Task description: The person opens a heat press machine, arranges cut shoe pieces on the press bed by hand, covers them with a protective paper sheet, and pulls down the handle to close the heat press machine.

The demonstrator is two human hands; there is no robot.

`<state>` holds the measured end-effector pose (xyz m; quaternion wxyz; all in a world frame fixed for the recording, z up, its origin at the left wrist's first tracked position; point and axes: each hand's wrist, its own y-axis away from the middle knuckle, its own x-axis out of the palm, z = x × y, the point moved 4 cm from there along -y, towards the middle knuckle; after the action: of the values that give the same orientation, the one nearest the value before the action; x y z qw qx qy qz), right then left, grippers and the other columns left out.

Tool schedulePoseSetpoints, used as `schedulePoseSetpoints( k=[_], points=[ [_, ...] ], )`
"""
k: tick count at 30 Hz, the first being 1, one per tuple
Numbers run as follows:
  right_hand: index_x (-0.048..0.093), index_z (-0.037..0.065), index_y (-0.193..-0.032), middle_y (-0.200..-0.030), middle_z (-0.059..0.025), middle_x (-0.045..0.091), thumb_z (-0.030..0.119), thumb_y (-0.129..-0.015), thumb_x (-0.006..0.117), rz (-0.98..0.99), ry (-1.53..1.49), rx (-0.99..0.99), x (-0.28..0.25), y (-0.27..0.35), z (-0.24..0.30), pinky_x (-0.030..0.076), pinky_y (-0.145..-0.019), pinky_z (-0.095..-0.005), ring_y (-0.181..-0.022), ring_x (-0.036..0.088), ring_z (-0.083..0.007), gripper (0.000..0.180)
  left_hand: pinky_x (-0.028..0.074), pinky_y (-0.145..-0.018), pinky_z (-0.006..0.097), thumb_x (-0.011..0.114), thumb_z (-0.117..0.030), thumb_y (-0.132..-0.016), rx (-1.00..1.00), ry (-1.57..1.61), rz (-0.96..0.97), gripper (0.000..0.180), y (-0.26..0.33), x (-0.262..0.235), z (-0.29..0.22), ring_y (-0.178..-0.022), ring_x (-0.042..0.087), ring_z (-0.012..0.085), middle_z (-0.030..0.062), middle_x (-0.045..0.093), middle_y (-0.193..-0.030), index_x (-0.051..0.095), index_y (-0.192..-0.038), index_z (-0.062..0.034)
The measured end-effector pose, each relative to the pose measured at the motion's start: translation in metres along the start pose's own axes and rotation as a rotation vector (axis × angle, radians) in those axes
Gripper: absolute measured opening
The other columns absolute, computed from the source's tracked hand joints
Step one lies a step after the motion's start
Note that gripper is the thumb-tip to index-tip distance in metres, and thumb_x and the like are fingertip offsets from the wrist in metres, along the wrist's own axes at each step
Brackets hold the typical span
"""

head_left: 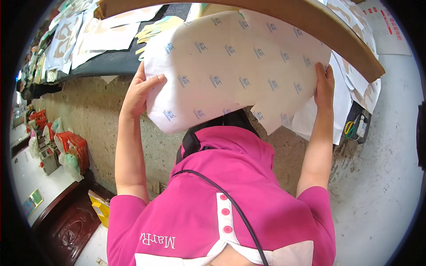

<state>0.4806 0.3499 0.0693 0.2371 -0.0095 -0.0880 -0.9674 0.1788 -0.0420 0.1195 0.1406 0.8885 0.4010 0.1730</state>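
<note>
A large white paper sheet [242, 66] with a repeated blue print is stretched between my two hands, in front of my body. Its lower edge is ragged, with a notch and a pointed corner toward the right. My left hand [143, 91] grips the left edge, thumb on the printed face and fingers mostly behind. At the right edge my right hand [325, 84] holds the sheet, its fingers partly hidden. Under and beyond the sheet, a black-covered table [106, 62] shows at the left. Another plain white sheet [326, 106] hangs below on the right, beside my right forearm.
A long brown bar [310, 20] arches across the far side. White sheets with tan cut shapes [113, 33] and yellowish pieces [159, 29] lie on the table. Red crates [75, 148] with plastic bags and dark carved wooden furniture [66, 226] stand left. A black tray [358, 122] sits right.
</note>
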Motion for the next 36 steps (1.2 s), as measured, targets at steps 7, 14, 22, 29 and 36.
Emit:
schedulePoseSetpoints(
  k=[7, 14, 22, 29, 36],
  points=[
    [0.058, 0.005, -0.117, -0.102, -0.0009, 0.063, 0.025, -0.094, 0.063, -0.059, 0.123, -0.039, -0.033, 0.019, -0.005, 0.046, -0.079, -0.023, -0.09, 0.056, -0.0071, 0.031, 0.036, -0.106, 0.035, 0.07, 0.006, -0.074, 0.137, -0.082, 0.137, 0.079, -0.007, -0.001, 0.014, -0.124, 0.047, 0.0186, 0.0059, 0.052, -0.133, 0.036, -0.144, -0.0077],
    [0.055, 0.003, -0.123, -0.112, -0.0009, 0.062, 0.02, -0.096, 0.059, -0.109, 0.029, -0.09, -0.065, 0.074, -0.023, 0.043, -0.088, -0.0245, -0.1, 0.054, -0.0073, 0.033, 0.035, -0.105, 0.035, 0.061, 0.004, -0.084, 0.186, -0.068, 0.195, 0.064, 0.003, 0.033, 0.008, -0.123, 0.049, 0.0205, 0.0095, 0.054, -0.131, 0.037, -0.142, -0.0041],
    [0.055, 0.0, -0.119, -0.107, -0.0035, 0.063, 0.02, -0.096, 0.057, -0.229, 0.014, 0.097, -0.121, 0.157, -0.083, 0.044, -0.083, -0.0241, -0.095, 0.055, -0.0086, 0.031, 0.038, -0.098, 0.03, 0.058, 0.002, -0.08, 0.103, -0.304, 0.311, 0.047, 0.02, 0.084, -0.001, -0.112, 0.053, 0.0158, 0.0064, 0.06, -0.12, 0.054, -0.127, 0.0025],
    [0.055, 0.0, -0.121, -0.109, -0.0052, 0.063, 0.018, -0.096, 0.056, -0.517, -0.08, 0.258, -0.178, 0.25, -0.13, 0.047, -0.081, -0.0267, -0.095, 0.057, -0.0111, 0.031, 0.04, -0.089, 0.027, 0.06, -0.003, -0.084, 0.041, -0.461, 0.556, 0.028, 0.028, 0.176, 0.014, -0.101, 0.053, 0.0147, 0.0042, 0.056, -0.106, 0.062, -0.111, 0.0049],
    [0.055, 0.002, -0.122, -0.112, -0.0048, 0.061, 0.017, -0.096, 0.056, -0.867, -0.194, 0.293, -0.222, 0.361, -0.169, 0.044, -0.087, -0.028, -0.099, 0.056, -0.0119, 0.03, 0.038, -0.068, 0.026, 0.063, -0.01, -0.085, 0.133, -0.734, 0.908, 0.025, 0.039, 0.272, 0.059, -0.075, 0.045, 0.0137, 0.0046, 0.045, -0.082, 0.063, -0.107, 0.0005]
  ],
)
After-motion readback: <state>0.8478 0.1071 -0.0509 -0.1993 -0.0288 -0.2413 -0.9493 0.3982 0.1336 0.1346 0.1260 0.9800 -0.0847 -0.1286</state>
